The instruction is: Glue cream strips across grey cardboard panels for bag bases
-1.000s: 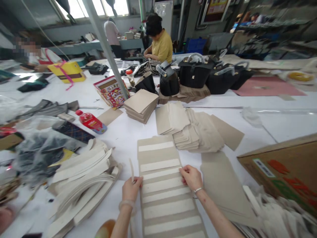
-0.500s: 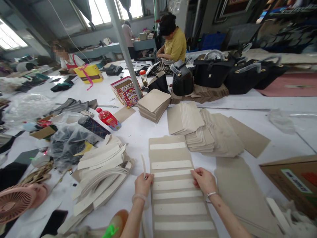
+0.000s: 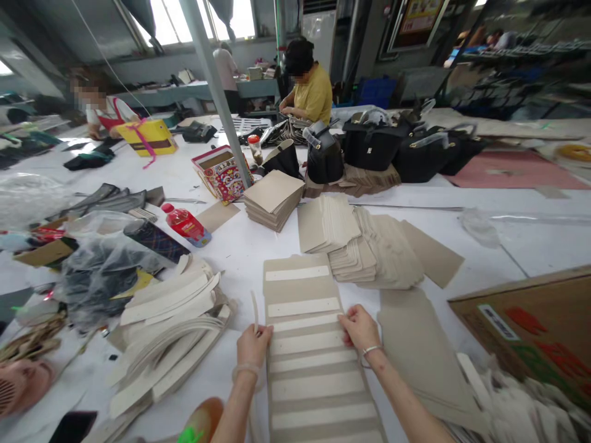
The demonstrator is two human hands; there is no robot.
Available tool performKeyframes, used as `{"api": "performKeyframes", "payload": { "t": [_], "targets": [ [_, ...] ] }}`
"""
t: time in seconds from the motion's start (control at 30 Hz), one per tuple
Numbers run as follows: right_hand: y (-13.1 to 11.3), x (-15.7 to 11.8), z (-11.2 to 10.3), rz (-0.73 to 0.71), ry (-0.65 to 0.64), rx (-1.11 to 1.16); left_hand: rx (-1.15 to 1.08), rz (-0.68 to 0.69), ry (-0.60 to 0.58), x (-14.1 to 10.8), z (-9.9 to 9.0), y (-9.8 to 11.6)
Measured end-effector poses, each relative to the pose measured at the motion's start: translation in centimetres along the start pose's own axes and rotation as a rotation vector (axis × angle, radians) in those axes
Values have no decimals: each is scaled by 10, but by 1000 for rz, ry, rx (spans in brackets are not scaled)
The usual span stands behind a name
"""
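Grey-beige, long flat panel (image 3: 295, 289) crossed by white strips lies lengthwise on the white tabletop (image 3: 240, 255), its near end running out of view toward the tabletop's near edge. Seven strips show across it; the visible stretch looks well along, though whether any strip is stuck down, or more lie nearer, cannot be told. The right hand (image 3: 362, 329) pinches the right end of the third strip (image 3: 305, 323) from the far end; the left hand (image 3: 253, 344), fingertips at that strip's left end, is curled around a slim cream strip (image 3: 255, 307). Plain grey-beige sheets (image 3: 420, 351) without strips lie to the right, perhaps work left over. White tabletop shows beyond the panel's far left corner and in a gap toward the heap of cream curved pieces (image 3: 170, 304); on the right, the panel's long edge leaves only narrow room beside the sheets.
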State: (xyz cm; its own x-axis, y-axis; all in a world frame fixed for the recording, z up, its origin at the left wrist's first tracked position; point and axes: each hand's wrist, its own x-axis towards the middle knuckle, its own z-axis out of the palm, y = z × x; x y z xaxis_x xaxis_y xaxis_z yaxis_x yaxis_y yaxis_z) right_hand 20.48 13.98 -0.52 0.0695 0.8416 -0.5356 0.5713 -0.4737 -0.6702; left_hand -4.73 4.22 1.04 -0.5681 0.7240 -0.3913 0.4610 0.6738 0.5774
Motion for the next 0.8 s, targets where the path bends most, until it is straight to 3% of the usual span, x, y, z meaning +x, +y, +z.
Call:
{"api": "performKeyframes", "payload": {
  "t": [0.17,0.3,0.4,0.53,0.6,0.67,0.73,0.8],
  "targets": [
    [-7,6,-8,-101,43,-300,-4,-2,38,1,0,1],
    [-25,-9,-13,-199,119,-463,-32,25,67,-4,-7,2],
    [-36,-31,-4,-333,121,-361,-82,58,61,-10,-14,3],
    [-44,-65,24,-439,-91,-40,-197,105,6,-25,-23,13],
    [-49,-83,38,-392,-231,119,-298,80,-74,-37,-28,25],
    [-58,-102,47,-358,-313,235,-504,1,-237,-52,-34,40],
    [-69,-119,49,-387,-345,305,-755,-94,-428,-66,-40,53],
    [-80,-132,46,-451,-349,309,-912,-161,-528,-77,-43,63]
  ]
}}
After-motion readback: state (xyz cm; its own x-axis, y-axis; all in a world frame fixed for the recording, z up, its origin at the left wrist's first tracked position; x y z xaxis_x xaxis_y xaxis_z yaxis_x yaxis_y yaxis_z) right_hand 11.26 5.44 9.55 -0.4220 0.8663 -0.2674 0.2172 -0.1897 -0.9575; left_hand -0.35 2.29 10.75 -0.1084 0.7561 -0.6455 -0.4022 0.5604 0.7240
